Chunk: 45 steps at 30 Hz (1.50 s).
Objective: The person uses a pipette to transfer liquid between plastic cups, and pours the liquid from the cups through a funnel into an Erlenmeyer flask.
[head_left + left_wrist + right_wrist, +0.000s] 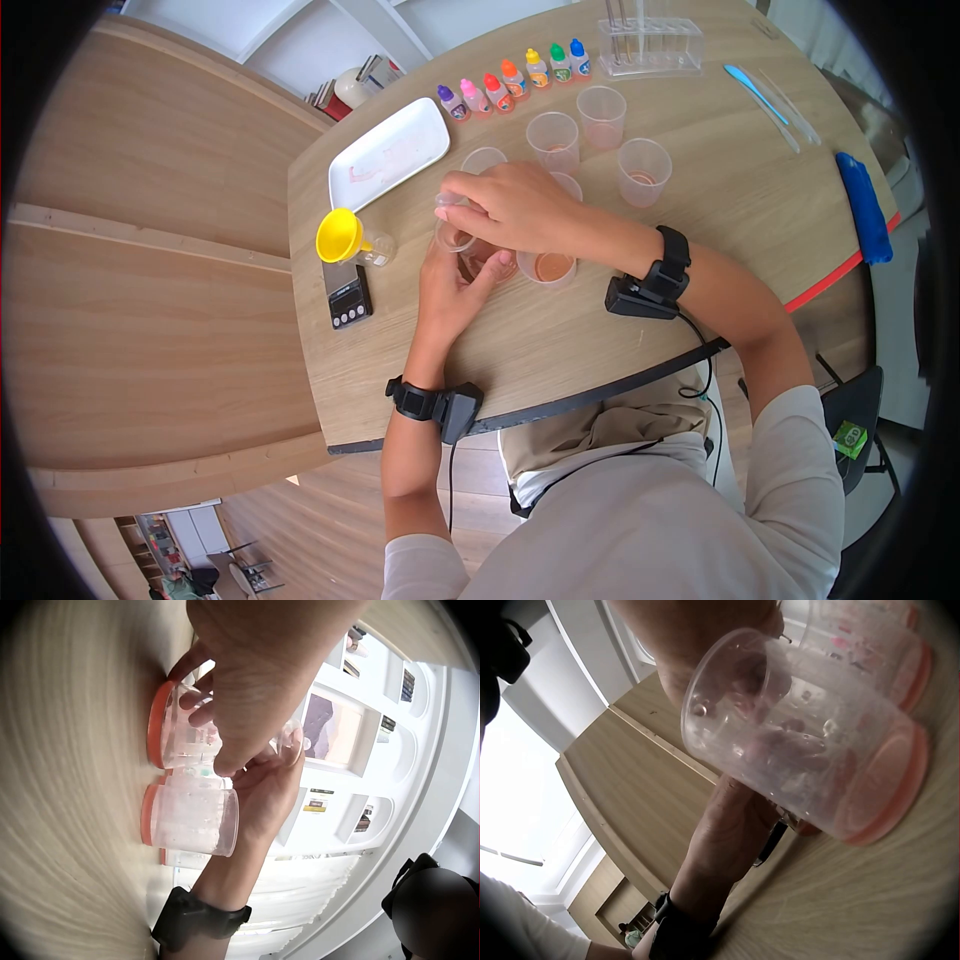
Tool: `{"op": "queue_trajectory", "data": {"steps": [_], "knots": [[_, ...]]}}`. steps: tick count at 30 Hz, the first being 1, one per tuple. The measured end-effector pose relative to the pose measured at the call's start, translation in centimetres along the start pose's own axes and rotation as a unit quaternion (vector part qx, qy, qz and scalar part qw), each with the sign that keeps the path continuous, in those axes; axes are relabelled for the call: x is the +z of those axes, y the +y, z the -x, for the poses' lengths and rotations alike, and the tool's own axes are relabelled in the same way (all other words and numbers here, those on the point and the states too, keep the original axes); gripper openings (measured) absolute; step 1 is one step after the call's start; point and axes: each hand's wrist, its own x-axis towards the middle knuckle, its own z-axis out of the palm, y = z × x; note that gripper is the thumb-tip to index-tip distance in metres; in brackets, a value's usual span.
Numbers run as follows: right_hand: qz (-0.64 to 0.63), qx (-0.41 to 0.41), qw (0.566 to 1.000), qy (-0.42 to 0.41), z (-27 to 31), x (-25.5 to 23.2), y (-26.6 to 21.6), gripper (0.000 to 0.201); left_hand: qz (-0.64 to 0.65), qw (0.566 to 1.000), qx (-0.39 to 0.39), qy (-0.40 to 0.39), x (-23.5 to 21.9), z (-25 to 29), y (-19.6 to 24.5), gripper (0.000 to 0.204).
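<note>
- Head view: the left hand (pixel 446 292) curls round a clear cup (pixel 482 265) near the table's front edge, thumb against its near side.
- Above that cup, the right hand (pixel 522 206) pinches a small clear container (pixel 455 238); the fingers hide part of its shape.
- Just right of the held cup stands another cup (pixel 534 273) with reddish liquid. More clear cups stand behind and to the right, among them one (pixel 643 178) set a little apart.
- On the left are a white tray (pixel 405 138), a yellow funnel (pixel 340 234) and a small scale (pixel 349 297).
- Seven dropper bottles (pixel 497 94) with coloured caps make a row at the back, left of a clear rack (pixel 655 52). A blue cloth (pixel 863 205) lies at the right edge.
- Left wrist view: the left hand fills the top, its fingers near a cup with an orange-red bottom. A second such cup stands upright beside it, and the right hand holds the clear container.
- Right wrist view: a large clear cup, reddish at the bottom, covers the middle; the left forearm shows behind it. What the fingers grip cannot be told here.
</note>
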Motion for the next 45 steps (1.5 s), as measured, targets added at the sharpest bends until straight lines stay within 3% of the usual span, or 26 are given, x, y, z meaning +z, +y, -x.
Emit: {"op": "queue_trajectory", "data": {"steps": [45], "knots": [[0.007, -0.001, 1.0, -0.002, -0.03, -0.03, 0.02, 0.029, -0.009, 1.0, -0.003, 0.001, 0.01, -0.02, 0.12, 0.048]]}}
